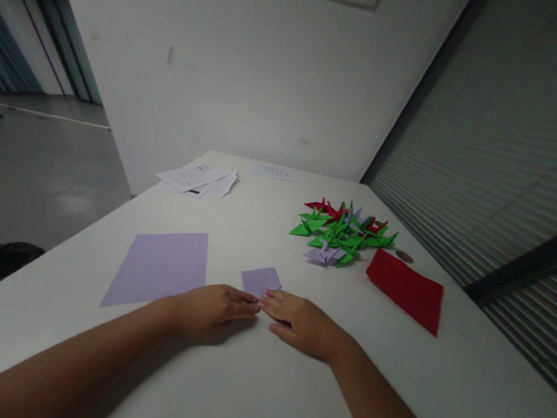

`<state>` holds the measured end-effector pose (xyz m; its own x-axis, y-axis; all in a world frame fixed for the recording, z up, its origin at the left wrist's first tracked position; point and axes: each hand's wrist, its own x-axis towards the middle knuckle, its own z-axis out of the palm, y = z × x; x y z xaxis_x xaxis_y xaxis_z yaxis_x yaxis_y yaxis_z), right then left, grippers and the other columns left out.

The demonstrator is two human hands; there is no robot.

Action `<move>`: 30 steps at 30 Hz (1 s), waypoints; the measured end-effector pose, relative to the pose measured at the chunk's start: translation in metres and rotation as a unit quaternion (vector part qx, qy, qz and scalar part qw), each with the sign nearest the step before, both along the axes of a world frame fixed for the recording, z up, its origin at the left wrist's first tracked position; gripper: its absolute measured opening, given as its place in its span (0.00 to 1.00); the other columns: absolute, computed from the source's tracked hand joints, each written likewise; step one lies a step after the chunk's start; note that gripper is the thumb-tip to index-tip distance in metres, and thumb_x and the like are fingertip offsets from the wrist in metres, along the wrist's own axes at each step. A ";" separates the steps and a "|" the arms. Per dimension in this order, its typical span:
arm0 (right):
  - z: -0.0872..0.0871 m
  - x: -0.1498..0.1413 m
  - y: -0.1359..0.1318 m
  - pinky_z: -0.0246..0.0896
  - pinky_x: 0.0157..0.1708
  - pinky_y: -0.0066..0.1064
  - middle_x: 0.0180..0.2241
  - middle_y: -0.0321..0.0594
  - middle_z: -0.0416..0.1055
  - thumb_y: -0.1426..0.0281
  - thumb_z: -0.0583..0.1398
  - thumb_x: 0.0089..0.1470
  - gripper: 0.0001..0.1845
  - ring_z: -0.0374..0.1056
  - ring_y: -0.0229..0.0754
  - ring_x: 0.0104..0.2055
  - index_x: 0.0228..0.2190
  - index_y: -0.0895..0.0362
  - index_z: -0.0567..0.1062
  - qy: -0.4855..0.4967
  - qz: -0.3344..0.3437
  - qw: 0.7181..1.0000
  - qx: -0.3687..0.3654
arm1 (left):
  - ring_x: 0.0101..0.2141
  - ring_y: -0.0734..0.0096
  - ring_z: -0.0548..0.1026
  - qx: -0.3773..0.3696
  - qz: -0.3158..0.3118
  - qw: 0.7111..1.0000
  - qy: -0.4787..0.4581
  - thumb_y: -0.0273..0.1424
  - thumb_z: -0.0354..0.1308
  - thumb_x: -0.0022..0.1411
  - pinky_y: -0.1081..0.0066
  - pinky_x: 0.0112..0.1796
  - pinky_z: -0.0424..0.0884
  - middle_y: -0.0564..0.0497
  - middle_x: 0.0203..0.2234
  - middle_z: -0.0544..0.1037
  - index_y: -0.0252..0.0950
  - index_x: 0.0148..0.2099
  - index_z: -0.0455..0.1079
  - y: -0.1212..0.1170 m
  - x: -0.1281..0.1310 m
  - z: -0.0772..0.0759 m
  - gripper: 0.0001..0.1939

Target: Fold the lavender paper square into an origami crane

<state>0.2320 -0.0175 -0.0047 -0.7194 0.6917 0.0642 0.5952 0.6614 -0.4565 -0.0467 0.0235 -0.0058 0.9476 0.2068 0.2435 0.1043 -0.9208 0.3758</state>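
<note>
A small folded piece of purple origami paper (261, 279) lies flat on the white table, its near corner under my fingertips. My left hand (219, 311) comes at that corner from the left, thumb and fingers pressed together on the paper's near edge. From the other side, my right hand (299, 320) lays its outstretched fingers on the right part of the same paper, thumb held apart below. The fingertips of both hands almost meet and hide the near corner. Left of my hands lies a larger flat sheet of purple paper (164, 264).
Folded paper cranes (339, 233) in green, red and purple are heaped at the back right. Near them are a folded red paper (405, 287) and a small brown disc (404, 256). Printed sheets (199, 178) lie at the back left. A wall and a blind (509, 128) border the table.
</note>
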 end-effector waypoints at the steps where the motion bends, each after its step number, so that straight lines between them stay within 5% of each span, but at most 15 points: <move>1: 0.000 0.001 0.000 0.48 0.70 0.44 0.65 0.46 0.65 0.70 0.63 0.62 0.28 0.57 0.48 0.70 0.62 0.53 0.71 0.002 0.002 1.000 -0.007 | 0.62 0.54 0.71 0.001 -0.001 1.000 -0.001 0.19 0.50 0.67 0.57 0.59 0.71 0.34 0.62 0.72 0.32 0.69 0.63 0.000 0.000 0.000 0.28; 14: 0.007 -0.009 -0.004 0.46 0.71 0.44 0.66 0.50 0.63 0.71 0.60 0.64 0.28 0.56 0.49 0.70 0.64 0.59 0.69 -0.048 0.006 0.999 0.004 | 0.60 0.53 0.73 0.019 -0.009 1.000 -0.004 0.19 0.50 0.67 0.57 0.58 0.72 0.33 0.60 0.73 0.31 0.69 0.62 -0.004 -0.002 0.005 0.28; 30: -0.014 -0.002 0.008 0.40 0.71 0.54 0.66 0.50 0.63 0.63 0.57 0.68 0.25 0.56 0.51 0.70 0.63 0.56 0.69 -0.089 -0.042 0.991 0.090 | 0.60 0.52 0.73 0.034 -0.007 0.999 0.007 0.20 0.51 0.68 0.56 0.58 0.73 0.32 0.60 0.73 0.29 0.69 0.62 -0.006 -0.005 0.003 0.28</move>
<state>0.2298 -0.0091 -0.0188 -0.6705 0.7386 0.0697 0.7122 0.6672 -0.2184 -0.0513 0.0171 -0.0023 0.9537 0.1766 0.2433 0.0961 -0.9459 0.3100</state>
